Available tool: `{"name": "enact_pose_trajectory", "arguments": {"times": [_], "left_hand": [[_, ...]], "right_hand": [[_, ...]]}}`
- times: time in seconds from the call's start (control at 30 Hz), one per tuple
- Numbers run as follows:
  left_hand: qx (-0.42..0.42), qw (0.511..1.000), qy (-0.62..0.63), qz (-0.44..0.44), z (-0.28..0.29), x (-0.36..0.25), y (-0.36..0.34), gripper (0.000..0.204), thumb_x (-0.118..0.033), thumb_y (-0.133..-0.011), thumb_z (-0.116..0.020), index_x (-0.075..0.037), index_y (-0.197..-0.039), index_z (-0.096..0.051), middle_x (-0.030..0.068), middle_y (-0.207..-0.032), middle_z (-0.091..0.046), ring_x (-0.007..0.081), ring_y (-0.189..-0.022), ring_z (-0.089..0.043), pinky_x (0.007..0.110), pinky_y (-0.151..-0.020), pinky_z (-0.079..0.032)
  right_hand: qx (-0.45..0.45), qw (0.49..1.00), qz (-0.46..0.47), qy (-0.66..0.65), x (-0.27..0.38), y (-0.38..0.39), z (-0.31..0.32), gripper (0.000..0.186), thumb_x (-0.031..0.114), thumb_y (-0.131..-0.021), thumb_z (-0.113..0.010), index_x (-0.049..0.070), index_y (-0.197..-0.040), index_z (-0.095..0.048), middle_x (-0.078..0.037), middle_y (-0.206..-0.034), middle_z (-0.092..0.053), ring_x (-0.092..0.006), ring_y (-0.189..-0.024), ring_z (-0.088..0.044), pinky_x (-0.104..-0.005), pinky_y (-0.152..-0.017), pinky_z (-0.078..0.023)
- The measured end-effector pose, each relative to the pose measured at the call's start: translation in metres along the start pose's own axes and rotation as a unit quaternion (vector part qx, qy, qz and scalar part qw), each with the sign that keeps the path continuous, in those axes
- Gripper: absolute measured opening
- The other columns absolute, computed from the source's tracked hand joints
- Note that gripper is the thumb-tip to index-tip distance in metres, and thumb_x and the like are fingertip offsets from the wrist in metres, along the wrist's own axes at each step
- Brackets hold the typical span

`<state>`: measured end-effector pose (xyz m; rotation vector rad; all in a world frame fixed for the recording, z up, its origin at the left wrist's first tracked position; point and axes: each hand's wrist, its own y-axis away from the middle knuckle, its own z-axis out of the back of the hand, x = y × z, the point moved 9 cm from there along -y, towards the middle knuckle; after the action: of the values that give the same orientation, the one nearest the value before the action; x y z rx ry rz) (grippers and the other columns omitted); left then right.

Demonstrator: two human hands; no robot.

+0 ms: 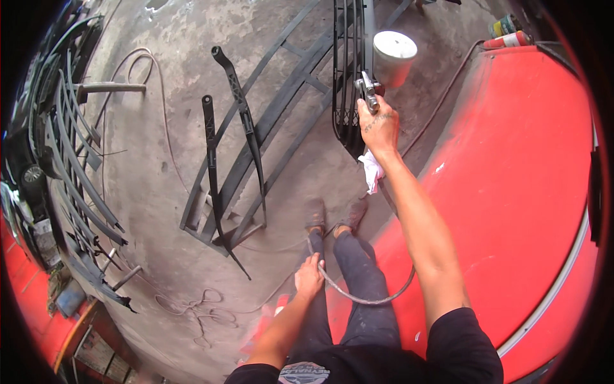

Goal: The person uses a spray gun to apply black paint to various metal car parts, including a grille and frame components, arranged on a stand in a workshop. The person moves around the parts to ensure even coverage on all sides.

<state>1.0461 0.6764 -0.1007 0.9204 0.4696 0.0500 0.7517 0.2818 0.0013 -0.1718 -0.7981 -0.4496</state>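
A metal spray gun (369, 89) is in my right hand (380, 128), held over a long black plastic grille piece (350, 45). A pale pink rag (373, 171) hangs just below that hand, along the hose. My left hand (309, 274) is closed on the grey hose (358, 299), which loops across my thighs toward the right arm. Two long black wiper-arm pieces (240, 96) (210, 147) lean on a dark metal stand (256, 160) to the left of the grille.
Grey trim strips (86, 185) rest on supports at left, beside dark car parts (32, 128). A white bucket (394, 48) stands behind the grille. A red panel (511, 160), with cans (505, 40) at its far end, fills the right. Hoses (192, 304) lie on the concrete floor (147, 224).
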Motion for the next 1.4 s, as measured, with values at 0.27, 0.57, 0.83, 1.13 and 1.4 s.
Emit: {"name": "enact_pose_trajectory", "arguments": {"times": [0.27,0.57,0.83,1.13,1.4], "left_hand": [[-0.017,0.999,0.027,-0.005,0.011,0.0,-0.004,0.039,-0.032,-0.105,-0.054,-0.01,-0.137,-0.058,0.0147,-0.12,-0.069,0.0384,-0.104,-0.068,0.051,-0.085,-0.055],[-0.036,0.995,0.093,0.0,0.031,0.002,-0.015,0.04,-0.035,-0.106,-0.053,-0.01,-0.137,-0.059,0.017,-0.126,-0.068,0.0412,-0.113,-0.066,0.054,-0.092,-0.053],[-0.089,0.98,0.174,0.048,0.061,-0.001,-0.031,0.041,-0.037,-0.106,-0.054,-0.01,-0.137,-0.06,0.0206,-0.125,-0.067,0.0438,-0.116,-0.064,0.053,-0.094,-0.051],[-0.072,0.978,0.179,0.073,0.057,-0.012,-0.035,0.04,-0.036,-0.104,-0.058,-0.01,-0.134,-0.062,0.0199,-0.124,-0.067,0.0428,-0.114,-0.065,0.052,-0.093,-0.052],[-0.049,0.98,0.176,0.077,0.056,-0.013,-0.044,0.039,-0.034,-0.103,-0.058,-0.011,-0.134,-0.063,0.017,-0.127,-0.068,0.0402,-0.117,-0.065,0.051,-0.095,-0.052]], "right_hand": [[-0.088,0.992,0.084,0.02,0.067,-0.073,0.018,0.023,0.025,-0.095,-0.072,0.002,-0.096,-0.071,-0.021,-0.077,-0.071,-0.04,-0.075,-0.072,-0.0456,-0.066,-0.053],[-0.055,0.996,0.053,0.054,0.077,-0.065,0.018,0.024,0.026,-0.093,-0.073,0.002,-0.096,-0.073,-0.02,-0.079,-0.073,-0.0386,-0.078,-0.074,-0.0456,-0.072,-0.054],[-0.06,0.994,0.073,0.057,0.077,-0.153,0.0,0.028,0.031,-0.091,-0.073,0.003,-0.091,-0.072,-0.022,-0.082,-0.072,-0.0418,-0.083,-0.073,-0.0478,-0.072,-0.054],[-0.077,0.99,0.089,0.073,0.078,-0.195,0.001,0.031,0.032,-0.091,-0.073,0.002,-0.086,-0.07,-0.022,-0.078,-0.071,-0.0429,-0.081,-0.072,-0.0483,-0.071,-0.054],[0.011,0.999,-0.02,0.044,0.041,-0.111,0.001,0.026,0.025,-0.094,-0.072,-0.001,-0.092,-0.069,-0.021,-0.075,-0.07,-0.0387,-0.075,-0.072,-0.0456,-0.069,-0.052]]}}
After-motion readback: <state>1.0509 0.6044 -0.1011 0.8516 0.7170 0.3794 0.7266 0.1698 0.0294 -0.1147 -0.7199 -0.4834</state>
